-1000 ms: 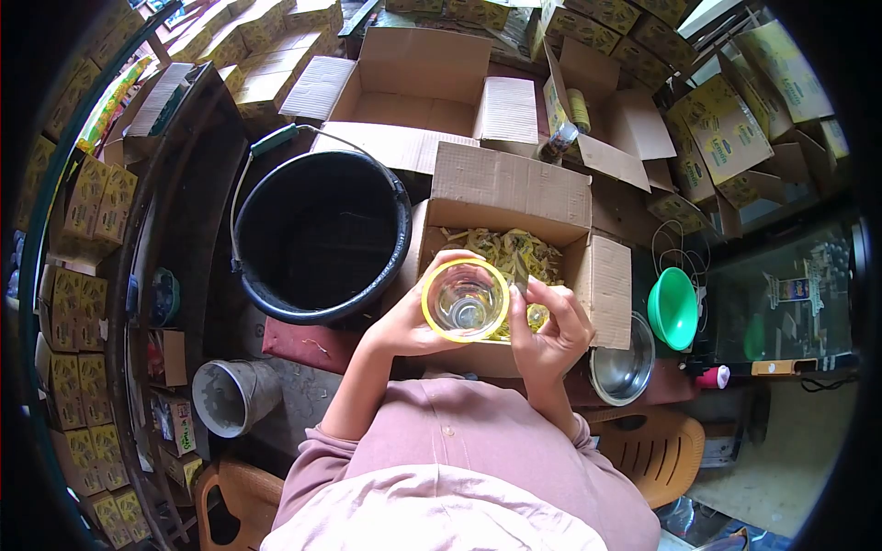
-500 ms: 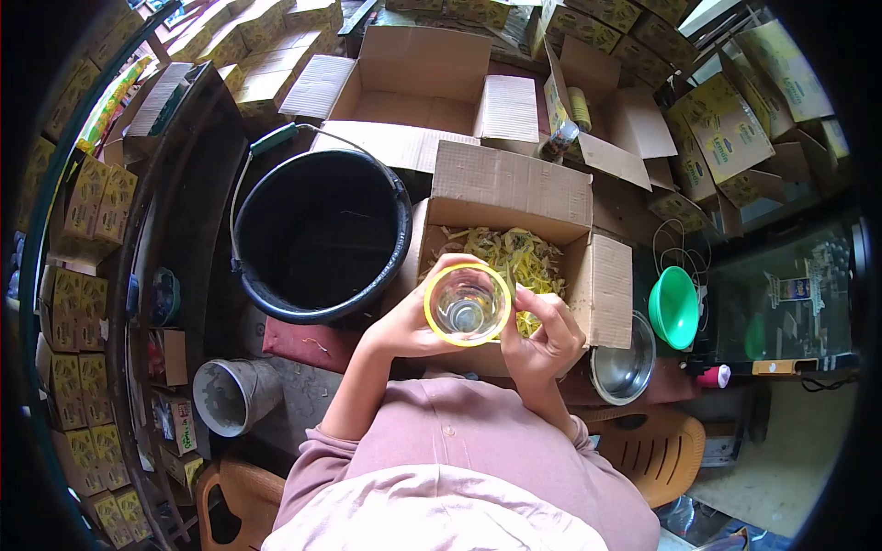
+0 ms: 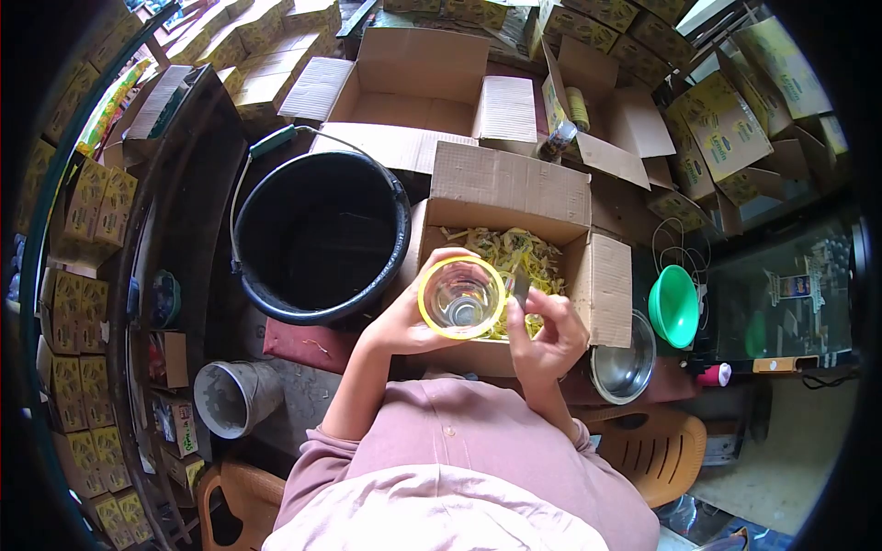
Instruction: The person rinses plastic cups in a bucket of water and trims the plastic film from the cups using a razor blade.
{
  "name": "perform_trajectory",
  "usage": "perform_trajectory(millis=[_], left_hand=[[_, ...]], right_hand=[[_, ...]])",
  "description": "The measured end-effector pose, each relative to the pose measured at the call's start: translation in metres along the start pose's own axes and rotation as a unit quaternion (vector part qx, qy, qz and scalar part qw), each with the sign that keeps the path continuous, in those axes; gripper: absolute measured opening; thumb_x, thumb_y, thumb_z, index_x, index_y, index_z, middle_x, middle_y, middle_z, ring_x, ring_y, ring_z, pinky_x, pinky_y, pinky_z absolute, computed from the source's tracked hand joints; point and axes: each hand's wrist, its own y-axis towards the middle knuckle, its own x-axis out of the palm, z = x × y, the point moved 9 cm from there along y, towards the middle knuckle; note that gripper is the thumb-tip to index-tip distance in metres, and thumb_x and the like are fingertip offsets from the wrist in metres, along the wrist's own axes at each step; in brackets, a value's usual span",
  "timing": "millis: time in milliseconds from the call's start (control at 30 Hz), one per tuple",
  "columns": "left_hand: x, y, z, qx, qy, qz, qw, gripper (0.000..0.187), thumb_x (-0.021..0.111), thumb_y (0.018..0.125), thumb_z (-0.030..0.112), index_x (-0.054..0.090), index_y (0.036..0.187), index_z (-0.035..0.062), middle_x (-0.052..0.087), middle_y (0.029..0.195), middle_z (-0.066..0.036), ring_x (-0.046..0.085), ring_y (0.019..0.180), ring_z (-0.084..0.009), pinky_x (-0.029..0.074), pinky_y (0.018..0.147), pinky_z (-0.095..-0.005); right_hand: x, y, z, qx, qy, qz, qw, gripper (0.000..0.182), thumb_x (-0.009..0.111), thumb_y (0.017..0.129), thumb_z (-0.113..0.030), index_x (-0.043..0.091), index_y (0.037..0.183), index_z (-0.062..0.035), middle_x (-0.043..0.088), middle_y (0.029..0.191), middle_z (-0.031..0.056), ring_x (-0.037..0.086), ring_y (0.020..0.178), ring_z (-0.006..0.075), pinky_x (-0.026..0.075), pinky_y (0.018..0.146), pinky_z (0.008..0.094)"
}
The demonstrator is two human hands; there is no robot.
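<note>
My left hand [image 3: 401, 320] is wrapped round a clear cup [image 3: 461, 310] with a bright yellow rim, its mouth turned up towards me. Nothing shows inside the cup. Just right of the rim, my right hand [image 3: 549, 342] pinches a small, dark, flat piece [image 3: 521, 286] that looks like a blade, between thumb and fingers. Both hands are over the near side of an open cardboard box [image 3: 510, 197]. Yellow and pale shreds [image 3: 514, 253] lie in that box, partly hidden by the cup and hands.
A large black bucket [image 3: 241, 216] stands left of the box, with a grey bucket [image 3: 220, 399] lower left. To the right are a metal bowl [image 3: 623, 376] and a green bowl [image 3: 673, 308]. More open cartons [image 3: 423, 55] stand behind, and stacked printed boxes [image 3: 78, 303] line the left.
The cup has shifted slightly left. My right hand has come away from its rim, leaving a gap, and the dark flat piece shows more clearly in the fingers.
</note>
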Motion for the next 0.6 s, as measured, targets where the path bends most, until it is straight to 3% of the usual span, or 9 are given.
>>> perform_trajectory(millis=[133, 233, 267, 300, 333, 367, 400, 533, 600], left_hand=[[-0.022, -0.006, -0.008, 0.009, -0.036, 0.070, 0.997, 0.078, 0.075, 0.062, 0.003, 0.030, 0.126, 0.0042, 0.046, 0.112, -0.008, 0.045, 0.109, -0.0166, 0.039, 0.093, -0.0314], [-0.043, -0.016, -0.013, -0.012, -0.123, 0.134, 0.983, 0.073, 0.073, 0.063, 0.000, 0.033, 0.124, 0.0051, 0.045, 0.112, -0.007, 0.044, 0.109, -0.0161, 0.040, 0.091, -0.0316], [-0.055, -0.023, -0.020, -0.028, -0.092, 0.145, 0.985, 0.069, 0.071, 0.066, 0.004, 0.033, 0.124, 0.0040, 0.045, 0.114, -0.006, 0.045, 0.109, -0.0170, 0.038, 0.092, -0.0330], [-0.061, -0.025, -0.020, -0.019, -0.084, 0.163, 0.983, 0.068, 0.071, 0.069, 0.016, 0.033, 0.125, 0.0040, 0.047, 0.113, -0.008, 0.047, 0.107, -0.0181, 0.041, 0.089, -0.0341], [-0.068, -0.027, -0.020, -0.010, -0.076, 0.180, 0.981, 0.069, 0.070, 0.072, 0.028, 0.033, 0.125, 0.0040, 0.049, 0.112, -0.009, 0.049, 0.104, -0.0192, 0.045, 0.086, -0.0352], [-0.081, -0.035, -0.028, -0.014, -0.031, 0.197, 0.980, 0.068, 0.069, 0.074, 0.028, 0.033, 0.126, 0.0044, 0.049, 0.113, -0.009, 0.048, 0.105, -0.0185, 0.044, 0.086, -0.0342], [-0.080, -0.035, -0.025, -0.011, -0.094, 0.214, 0.972, 0.066, 0.068, 0.075, 0.028, 0.034, 0.126, 0.0046, 0.049, 0.114, -0.010, 0.047, 0.106, -0.0179, 0.043, 0.086, -0.0331], [-0.088, -0.039, -0.024, -0.015, -0.124, 0.246, 0.961, 0.064, 0.066, 0.076, 0.029, 0.036, 0.127, 0.0046, 0.049, 0.116, -0.011, 0.047, 0.108, -0.0190, 0.043, 0.087, -0.0335], [-0.089, -0.039, -0.026, -0.012, -0.145, 0.251, 0.957, 0.064, 0.066, 0.076, 0.030, 0.036, 0.127, 0.0043, 0.049, 0.115, -0.011, 0.047, 0.109, -0.0198, 0.042, 0.088, -0.0340]], right_hand=[[0.006, -0.005, 0.071, 0.229, 0.140, -0.022, 0.963, 0.030, 0.070, 0.068, 0.007, 0.062, 0.096, -0.0007, 0.062, 0.078, 0.0047, 0.060, 0.070, 0.0095, 0.051, 0.068, 0.0217], [0.019, -0.019, 0.137, 0.339, 0.361, -0.068, 0.866, 0.029, 0.069, 0.070, 0.005, 0.062, 0.097, -0.0008, 0.063, 0.081, 0.0053, 0.060, 0.071, 0.0098, 0.051, 0.067, 0.0230], [0.020, -0.021, 0.152, 0.305, 0.163, -0.143, 0.927, 0.031, 0.068, 0.070, 0.004, 0.061, 0.099, -0.0009, 0.064, 0.079, 0.0071, 0.061, 0.068, 0.0108, 0.051, 0.066, 0.0243], [0.014, -0.013, 0.141, 0.139, -0.086, -0.195, 0.967, 0.031, 0.067, 0.069, 0.004, 0.061, 0.100, -0.0009, 0.064, 0.078, 0.0082, 0.061, 0.067, 0.0115, 0.051, 0.064, 0.0249], [0.017, -0.013, 0.128, -0.038, -0.328, -0.227, 0.916, 0.032, 0.066, 0.069, 0.004, 0.061, 0.100, -0.0010, 0.064, 0.076, 0.0093, 0.062, 0.065, 0.0122, 0.051, 0.063, 0.0255], [0.002, -0.018, 0.153, 0.132, -0.155, -0.187, 0.961, 0.033, 0.066, 0.067, 0.004, 0.062, 0.100, -0.0007, 0.064, 0.074, 0.0109, 0.062, 0.063, 0.0133, 0.050, 0.060, 0.0267], [-0.013, -0.018, 0.156, 0.174, -0.108, -0.138, 0.969, 0.030, 0.066, 0.068, 0.003, 0.063, 0.098, -0.0012, 0.063, 0.072, 0.0082, 0.060, 0.061, 0.0113, 0.049, 0.056, 0.0256], [-0.130, -0.018, 0.184, 0.193, -0.104, 0.136, 0.966, 0.026, 0.067, 0.072, 0.001, 0.063, 0.098, -0.0023, 0.061, 0.073, 0.0028, 0.055, 0.062, 0.0082, 0.047, 0.058, 0.0215], [-0.213, -0.031, 0.208, 0.198, -0.154, 0.282, 0.926, 0.030, 0.069, 0.070, 0.001, 0.060, 0.099, 0.0019, 0.063, 0.080, 0.0083, 0.059, 0.068, 0.0130, 0.050, 0.063, 0.0240]])
